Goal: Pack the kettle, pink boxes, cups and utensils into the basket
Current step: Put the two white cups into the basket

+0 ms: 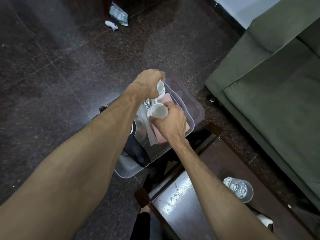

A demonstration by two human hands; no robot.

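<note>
A translucent grey basket (190,123) sits on a small dark stool over the floor. Inside it lie a steel kettle (141,130) with a black handle (136,153), pink boxes (167,98) and utensils (148,103) in a clear pouch. My left hand (147,84) grips a white cup (160,86) at the basket's far end, just above another white cup. My right hand (170,123) holds a second white cup (158,111) over the middle of the basket, its mouth facing me.
A dark glass-topped table (181,205) stands at the lower right with a plastic water bottle (239,188) on it. A green sofa (268,84) fills the right side. A crumpled wrapper (118,13) and a white scrap (111,25) lie on the dark floor.
</note>
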